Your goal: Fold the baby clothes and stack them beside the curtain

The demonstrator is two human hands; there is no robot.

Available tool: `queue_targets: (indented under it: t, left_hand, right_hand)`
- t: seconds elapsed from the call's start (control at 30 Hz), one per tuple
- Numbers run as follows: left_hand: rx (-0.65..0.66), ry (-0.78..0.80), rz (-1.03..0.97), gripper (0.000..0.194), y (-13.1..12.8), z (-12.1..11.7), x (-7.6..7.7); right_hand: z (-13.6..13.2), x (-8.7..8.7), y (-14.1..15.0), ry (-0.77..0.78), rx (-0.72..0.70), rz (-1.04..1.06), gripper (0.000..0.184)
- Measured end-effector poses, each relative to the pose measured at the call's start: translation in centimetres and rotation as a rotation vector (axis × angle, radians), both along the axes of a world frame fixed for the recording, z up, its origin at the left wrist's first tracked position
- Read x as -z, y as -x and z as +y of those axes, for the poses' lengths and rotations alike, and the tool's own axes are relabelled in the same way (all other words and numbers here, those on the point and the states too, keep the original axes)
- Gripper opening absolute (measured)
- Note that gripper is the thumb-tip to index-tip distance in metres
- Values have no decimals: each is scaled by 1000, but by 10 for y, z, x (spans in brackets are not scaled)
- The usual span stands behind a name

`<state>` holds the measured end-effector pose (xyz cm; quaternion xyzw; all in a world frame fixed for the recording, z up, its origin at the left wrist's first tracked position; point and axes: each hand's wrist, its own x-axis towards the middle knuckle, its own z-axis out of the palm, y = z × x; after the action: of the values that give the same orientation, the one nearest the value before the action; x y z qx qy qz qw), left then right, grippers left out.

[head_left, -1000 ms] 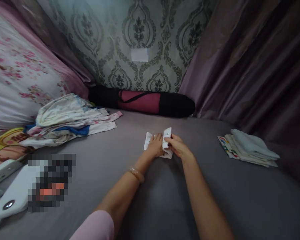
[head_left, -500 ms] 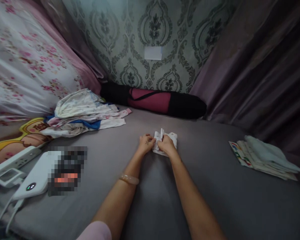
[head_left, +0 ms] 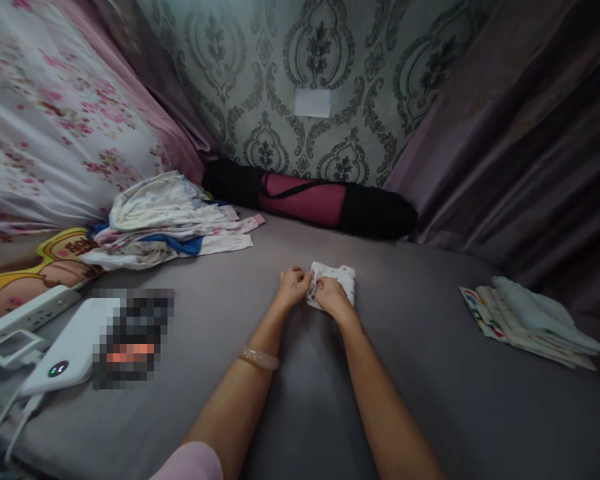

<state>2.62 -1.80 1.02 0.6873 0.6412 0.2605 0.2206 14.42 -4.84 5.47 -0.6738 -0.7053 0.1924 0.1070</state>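
Observation:
A small white garment (head_left: 343,277) with a faint dark print lies folded into a compact bundle on the grey sheet. My left hand (head_left: 294,288) is at its left edge, fingers bent, with thumb and fingertips pinching the fabric there. On top of the bundle rests my right hand (head_left: 333,295), its fingers curled and pressed into the cloth, hiding part of the front side. A pale bangle (head_left: 259,359) circles my left forearm.
To the left is a heap of rumpled clothes (head_left: 173,220). A power bank (head_left: 63,353), a power strip (head_left: 33,313) and cables lie nearer. A folded stack of clothes (head_left: 535,323) sits at right. A long black and maroon bag (head_left: 305,200) lies along the wall.
The raised flap of the garment beside my right hand has gone down, and the bundle now looks flatter. My right hand has shifted slightly; my left hand stays at the edge.

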Motion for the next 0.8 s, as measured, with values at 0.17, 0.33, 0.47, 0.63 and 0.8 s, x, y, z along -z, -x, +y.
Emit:
queue_targets:
  t: [0.17,0.33,0.47,0.63,0.8]
  left_hand:
    - [-40,17,-10,40,-2,-5,3]
    - [-30,13,-27,36,-3,-10,3]
    - [-36,24,-16,28,-4,-11,2]
    - [-36,25,-6,23,-4,-10,3]
    - [-30,50,1,23,-3,-9,4]
  right_hand:
    - [-3,-6,-15,98,-142,190,29]
    - [10,-10,-40,-36,92,337,29]
    - [18,7,-46,-286,94,53,42]
    - [15,39,-43,-234,2,-152,54]
    - [16,47,-46,-198,-41,-173,60]
